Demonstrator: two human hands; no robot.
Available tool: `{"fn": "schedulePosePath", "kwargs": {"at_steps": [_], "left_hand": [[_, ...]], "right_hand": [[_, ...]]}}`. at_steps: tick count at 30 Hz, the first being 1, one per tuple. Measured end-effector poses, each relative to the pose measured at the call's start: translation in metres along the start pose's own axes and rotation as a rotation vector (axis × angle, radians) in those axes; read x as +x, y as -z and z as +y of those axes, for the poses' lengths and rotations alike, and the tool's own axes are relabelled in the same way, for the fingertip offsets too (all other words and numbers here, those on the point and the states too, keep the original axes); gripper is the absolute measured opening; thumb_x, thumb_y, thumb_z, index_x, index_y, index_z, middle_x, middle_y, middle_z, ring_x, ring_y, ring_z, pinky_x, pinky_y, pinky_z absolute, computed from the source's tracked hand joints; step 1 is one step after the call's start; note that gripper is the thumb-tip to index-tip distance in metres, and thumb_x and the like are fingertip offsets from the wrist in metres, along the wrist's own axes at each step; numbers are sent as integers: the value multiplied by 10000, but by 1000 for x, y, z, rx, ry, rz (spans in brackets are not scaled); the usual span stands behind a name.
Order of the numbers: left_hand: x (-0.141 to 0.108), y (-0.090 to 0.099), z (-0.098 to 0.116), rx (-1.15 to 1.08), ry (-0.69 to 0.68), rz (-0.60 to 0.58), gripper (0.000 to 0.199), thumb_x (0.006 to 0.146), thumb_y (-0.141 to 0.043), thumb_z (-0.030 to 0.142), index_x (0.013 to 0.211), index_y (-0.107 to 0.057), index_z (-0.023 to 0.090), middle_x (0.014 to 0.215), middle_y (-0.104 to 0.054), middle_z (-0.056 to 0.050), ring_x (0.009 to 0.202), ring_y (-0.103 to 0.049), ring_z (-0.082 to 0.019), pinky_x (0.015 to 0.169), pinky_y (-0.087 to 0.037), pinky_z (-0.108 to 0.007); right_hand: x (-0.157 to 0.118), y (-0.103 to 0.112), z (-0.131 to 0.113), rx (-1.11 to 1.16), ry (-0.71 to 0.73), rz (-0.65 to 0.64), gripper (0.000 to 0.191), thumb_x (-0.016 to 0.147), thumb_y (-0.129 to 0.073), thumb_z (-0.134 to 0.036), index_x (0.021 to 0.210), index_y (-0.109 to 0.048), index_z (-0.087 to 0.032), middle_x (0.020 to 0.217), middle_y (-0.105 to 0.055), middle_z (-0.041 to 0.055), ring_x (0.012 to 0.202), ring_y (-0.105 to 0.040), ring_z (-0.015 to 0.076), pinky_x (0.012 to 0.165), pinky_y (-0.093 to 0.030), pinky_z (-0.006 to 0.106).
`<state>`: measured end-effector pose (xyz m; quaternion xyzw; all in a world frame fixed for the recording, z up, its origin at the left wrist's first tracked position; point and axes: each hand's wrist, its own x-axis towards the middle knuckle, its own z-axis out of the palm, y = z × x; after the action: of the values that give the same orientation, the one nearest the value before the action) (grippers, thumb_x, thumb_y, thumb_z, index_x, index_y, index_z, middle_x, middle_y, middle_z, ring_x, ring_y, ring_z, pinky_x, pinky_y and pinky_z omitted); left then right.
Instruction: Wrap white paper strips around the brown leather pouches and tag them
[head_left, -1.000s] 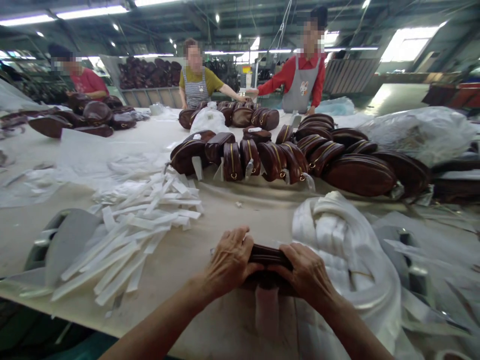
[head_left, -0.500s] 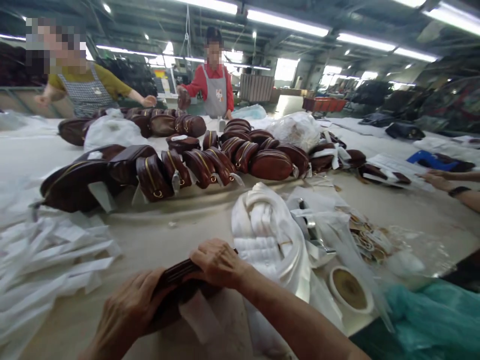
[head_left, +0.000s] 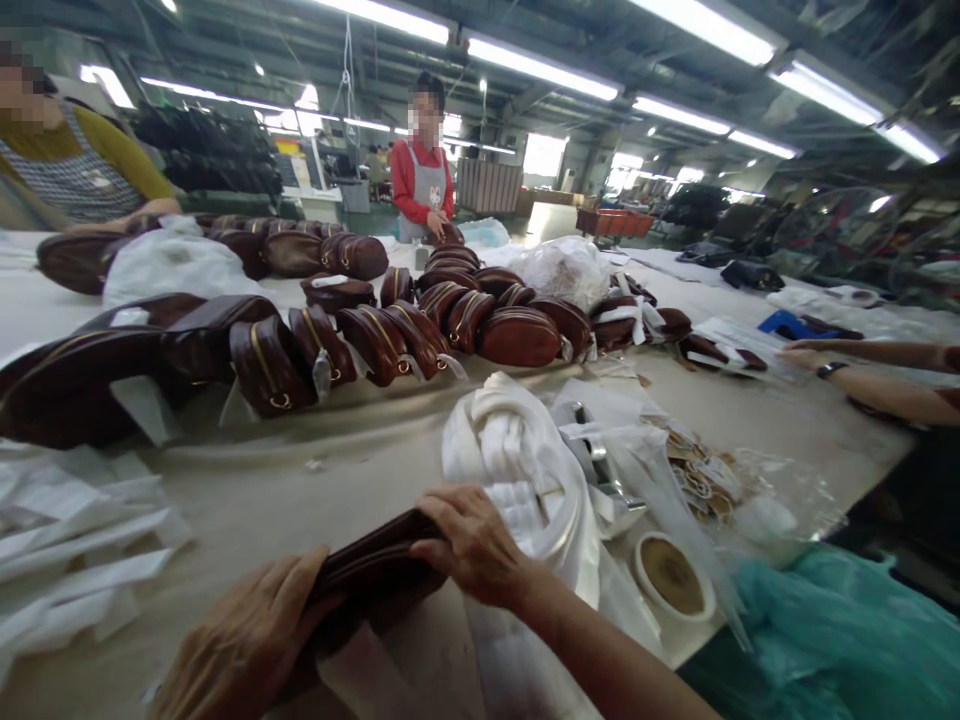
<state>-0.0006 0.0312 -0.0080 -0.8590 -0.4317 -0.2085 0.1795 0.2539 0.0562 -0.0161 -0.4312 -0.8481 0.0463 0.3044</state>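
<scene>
A dark brown leather bag (head_left: 375, 565) is gripped between both hands, low in the head view above the table. My left hand (head_left: 259, 625) wraps around its near left end, fingers over the top edge. At the far right end, my right hand (head_left: 469, 540) pinches the upper edge between thumb and fingers. The bag's long edge is tilted up toward the right. From its underside hangs a white paper strip (head_left: 367, 660). Just right of my right hand lies a bundle of white cloth strips (head_left: 525, 450).
Several brown zippered bags (head_left: 517, 335) line the table's middle. White paper strips (head_left: 82, 545) lie at left. Right are a tape roll (head_left: 675, 577), brown cord loops (head_left: 701, 470) and a green plastic bag (head_left: 847, 620). Co-workers stand across the table; another person's hands (head_left: 825, 365) reach in right.
The view has turned rightward. My right hand has shifted its grip on the bag's far end, whose edge now looks spread into layers. The co-worker in red has lowered a brown bag to the table.
</scene>
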Motion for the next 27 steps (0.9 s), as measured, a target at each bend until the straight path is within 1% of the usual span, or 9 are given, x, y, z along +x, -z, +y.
{"fn": "schedulePosePath", "kwargs": {"at_steps": [2, 3, 6, 8, 12, 15, 18, 22, 27], "left_hand": [[1, 1, 1, -3, 0, -4, 304, 976, -296, 359, 1030, -515, 156, 836, -621, -57, 713, -612, -180, 661, -441, -277], [3, 2, 1, -4, -4, -7, 300, 975, -306, 362, 1025, -518, 156, 823, -618, -52, 698, -606, -177, 650, -438, -274], [9, 3, 2, -12, -9, -8, 285, 972, -327, 358, 1013, -525, 157, 789, -614, -41, 654, -591, -168, 617, -432, -263], [11, 4, 3, -26, 10, 6, 287, 970, -327, 354, 988, -535, 158, 765, -612, -40, 637, -588, -171, 598, -432, -263], [10, 8, 3, -72, 62, 4, 302, 963, -333, 368, 962, -551, 159, 765, -625, -45, 636, -600, -179, 580, -450, -271], [8, 11, -3, -139, 93, -2, 327, 961, -333, 404, 956, -554, 163, 794, -647, -43, 679, -628, -176, 612, -479, -264], [5, 14, -12, -232, 168, -33, 362, 947, -340, 453, 953, -575, 178, 803, -664, -34, 705, -644, -167, 641, -501, -251], [1, 15, -23, -307, 273, -97, 425, 918, -351, 526, 952, -606, 188, 816, -680, -34, 720, -652, -172, 664, -514, -248], [-8, 5, -30, -332, 311, -95, 443, 880, -394, 586, 990, -607, 213, 838, -689, -15, 698, -653, -171, 633, -509, -234]], "right_hand": [[-24, 9, 24, -171, -209, -5, 254, 929, -470, -349, 1072, -584, -173, 1031, -649, 93, 965, -582, 196, 837, -441, 331], [-34, 13, 36, -264, -286, -46, 217, 926, -477, -305, 1049, -598, -175, 1010, -650, 95, 939, -589, 205, 815, -448, 342], [-53, 12, 57, -326, -314, -123, 184, 893, -516, -226, 1033, -622, -169, 1013, -643, 121, 939, -589, 238, 796, -451, 378], [-58, 0, 54, -329, -263, -166, 208, 881, -536, -233, 1064, -622, -185, 1088, -627, 129, 1029, -559, 258, 873, -423, 427], [-57, -36, 27, -336, -174, -260, 273, 868, -514, -191, 1122, -614, -183, 1196, -597, 121, 1170, -472, 278, 1031, -284, 509], [-55, -54, 10, -278, -121, -306, 461, 821, -485, -84, 1265, -532, -195, 1227, -577, 114, 1191, -447, 272, 1071, -210, 522], [-54, -56, 5, -224, -96, -318, 521, 809, -486, -71, 1310, -484, -213, 1237, -561, 102, 1167, -454, 250, 1074, -212, 497], [-57, -44, 13, -205, -216, -250, 303, 856, -519, -183, 1155, -570, -176, 1167, -586, 108, 1107, -478, 254, 1013, -294, 470], [-56, -41, 15, -155, -278, -257, 182, 843, -575, -223, 1018, -599, -181, 1077, -614, 77, 1051, -500, 234, 994, -299, 467]]}}
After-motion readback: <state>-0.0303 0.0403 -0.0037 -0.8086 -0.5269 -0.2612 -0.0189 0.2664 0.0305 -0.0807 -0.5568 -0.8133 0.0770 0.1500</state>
